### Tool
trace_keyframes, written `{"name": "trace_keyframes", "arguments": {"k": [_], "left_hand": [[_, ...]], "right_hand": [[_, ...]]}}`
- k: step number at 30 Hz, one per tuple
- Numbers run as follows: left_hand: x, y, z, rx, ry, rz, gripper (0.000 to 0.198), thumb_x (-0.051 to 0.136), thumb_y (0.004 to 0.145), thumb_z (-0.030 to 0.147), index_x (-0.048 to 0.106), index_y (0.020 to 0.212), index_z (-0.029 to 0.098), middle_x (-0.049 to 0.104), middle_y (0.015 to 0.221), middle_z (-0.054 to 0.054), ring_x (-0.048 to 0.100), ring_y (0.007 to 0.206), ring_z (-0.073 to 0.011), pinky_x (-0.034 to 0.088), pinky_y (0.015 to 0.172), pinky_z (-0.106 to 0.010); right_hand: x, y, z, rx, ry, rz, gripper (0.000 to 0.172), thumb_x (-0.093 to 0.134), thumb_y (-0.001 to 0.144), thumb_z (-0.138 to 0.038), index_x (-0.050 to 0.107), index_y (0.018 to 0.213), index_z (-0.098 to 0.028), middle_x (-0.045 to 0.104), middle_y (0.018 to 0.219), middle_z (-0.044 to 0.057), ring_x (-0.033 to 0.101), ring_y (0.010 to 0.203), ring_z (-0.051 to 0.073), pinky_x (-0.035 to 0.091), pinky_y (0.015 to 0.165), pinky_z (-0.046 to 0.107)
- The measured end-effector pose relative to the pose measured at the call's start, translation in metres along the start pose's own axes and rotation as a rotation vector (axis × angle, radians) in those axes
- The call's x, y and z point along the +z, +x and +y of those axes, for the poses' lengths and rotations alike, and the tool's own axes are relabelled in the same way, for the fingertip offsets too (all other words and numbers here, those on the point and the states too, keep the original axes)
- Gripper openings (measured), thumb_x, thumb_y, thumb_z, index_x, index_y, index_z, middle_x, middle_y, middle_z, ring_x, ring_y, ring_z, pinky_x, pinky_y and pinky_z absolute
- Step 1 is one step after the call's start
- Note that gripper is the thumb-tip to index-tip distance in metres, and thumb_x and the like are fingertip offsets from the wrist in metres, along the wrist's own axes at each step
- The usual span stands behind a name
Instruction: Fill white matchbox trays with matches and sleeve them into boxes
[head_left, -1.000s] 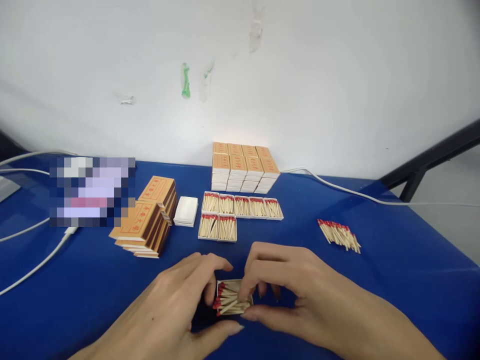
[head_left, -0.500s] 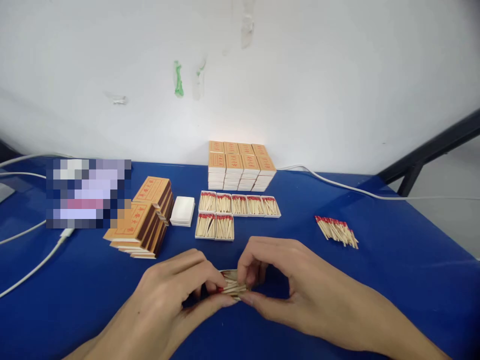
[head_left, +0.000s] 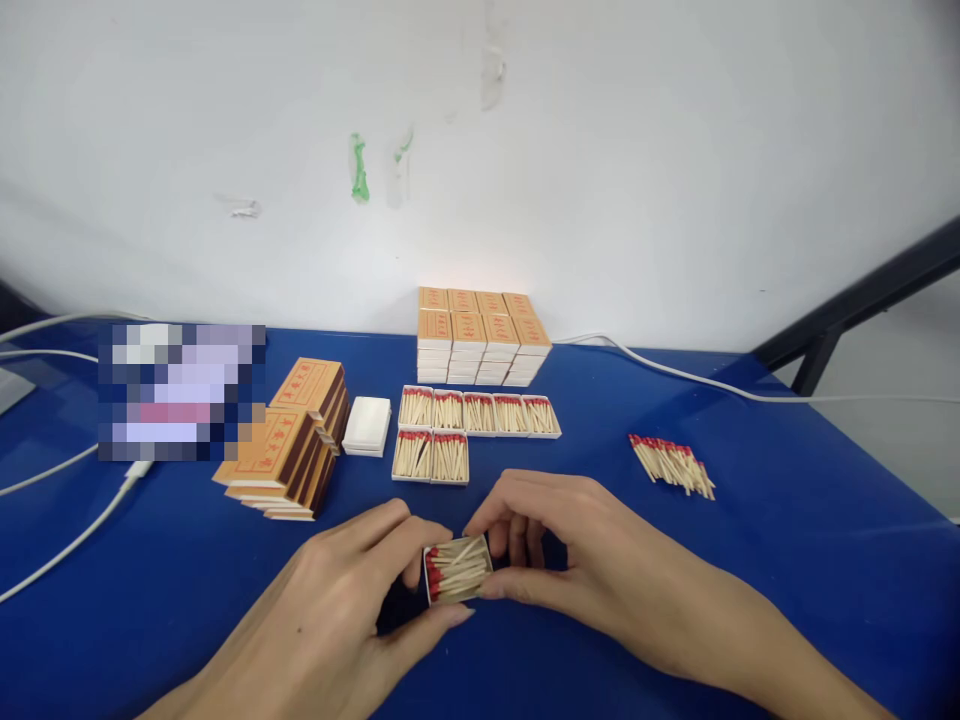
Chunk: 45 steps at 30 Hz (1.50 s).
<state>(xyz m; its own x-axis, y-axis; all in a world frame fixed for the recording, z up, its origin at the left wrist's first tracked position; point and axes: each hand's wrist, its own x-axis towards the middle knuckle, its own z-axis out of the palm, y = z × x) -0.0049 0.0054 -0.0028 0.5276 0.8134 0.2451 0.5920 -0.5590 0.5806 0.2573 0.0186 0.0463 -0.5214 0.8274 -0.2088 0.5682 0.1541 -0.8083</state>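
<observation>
A small white matchbox tray (head_left: 427,580) holds a layer of matches (head_left: 459,570) lying sideways, their red heads toward the left. My left hand (head_left: 337,590) has its fingers at the tray's far left corner and its thumb along the near edge. At the right end, my right hand (head_left: 577,550) pinches the tray between forefinger and thumb. Beyond the hands, filled trays (head_left: 449,483) stand in two rows with match heads facing away. A loose heap of matches (head_left: 671,465) lies to the right of my right hand.
Orange matchbox sleeves (head_left: 270,445) are stacked at the left beside upturned white trays (head_left: 367,422). Closed matchboxes (head_left: 484,345) form a block near the wall. A pixelated object (head_left: 180,390) with a white cable (head_left: 90,535) lies far left on the blue table (head_left: 787,520).
My fingers have drawn back from over the tray to its edges, so the matches and the tray's left end now show. The view has shifted slightly.
</observation>
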Motion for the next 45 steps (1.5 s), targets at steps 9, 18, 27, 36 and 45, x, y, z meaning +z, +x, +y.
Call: {"name": "trace_keyframes", "arguments": {"k": [9, 18, 27, 36, 45], "left_hand": [[-0.006, 0.002, 0.005, 0.026, -0.021, 0.014, 0.023, 0.08, 0.1, 0.024, 0.068, 0.119, 0.032, 0.058, 0.084, 0.008, 0.059, 0.062, -0.0109, 0.05, 0.056, -0.024], [-0.004, 0.002, 0.006, 0.006, 0.006, 0.044, 0.028, 0.079, 0.097, 0.024, 0.068, 0.121, 0.033, 0.071, 0.1, 0.005, 0.076, 0.079, -0.0157, 0.061, 0.07, -0.03], [-0.004, 0.004, 0.005, 0.0, -0.007, 0.014, 0.023, 0.075, 0.1, 0.024, 0.07, 0.121, 0.032, 0.072, 0.104, 0.003, 0.077, 0.084, -0.0165, 0.063, 0.074, -0.029], [-0.007, 0.005, 0.009, 0.035, -0.036, 0.003, 0.024, 0.072, 0.101, 0.018, 0.068, 0.121, 0.032, 0.07, 0.103, 0.003, 0.075, 0.087, -0.0165, 0.063, 0.078, -0.03], [-0.008, 0.006, 0.01, 0.016, -0.039, -0.014, 0.019, 0.073, 0.104, 0.021, 0.068, 0.119, 0.031, 0.069, 0.104, 0.003, 0.075, 0.092, -0.0179, 0.062, 0.082, -0.032]], "right_hand": [[-0.013, 0.0, -0.005, -0.048, -0.042, 0.149, 0.011, 0.079, 0.103, -0.042, 0.078, 0.104, -0.03, 0.076, 0.096, -0.006, 0.068, 0.082, 0.012, 0.054, 0.075, 0.025], [-0.024, -0.007, 0.017, 0.164, -0.396, 0.26, 0.015, 0.076, 0.103, -0.043, 0.072, 0.102, -0.029, 0.076, 0.101, -0.002, 0.069, 0.089, 0.019, 0.052, 0.077, 0.034], [-0.018, -0.008, 0.013, 0.114, -0.365, 0.192, 0.014, 0.062, 0.111, -0.031, 0.07, 0.1, -0.028, 0.075, 0.107, -0.002, 0.067, 0.088, 0.015, 0.052, 0.077, 0.032], [-0.016, -0.005, -0.002, 0.1, -0.139, 0.258, 0.013, 0.066, 0.103, -0.027, 0.073, 0.092, -0.027, 0.079, 0.092, -0.002, 0.072, 0.083, 0.017, 0.055, 0.074, 0.031], [-0.007, -0.004, 0.001, 0.02, -0.282, 0.054, 0.005, 0.073, 0.103, -0.023, 0.071, 0.1, -0.027, 0.071, 0.109, 0.0, 0.068, 0.094, 0.017, 0.052, 0.081, 0.032]]}}
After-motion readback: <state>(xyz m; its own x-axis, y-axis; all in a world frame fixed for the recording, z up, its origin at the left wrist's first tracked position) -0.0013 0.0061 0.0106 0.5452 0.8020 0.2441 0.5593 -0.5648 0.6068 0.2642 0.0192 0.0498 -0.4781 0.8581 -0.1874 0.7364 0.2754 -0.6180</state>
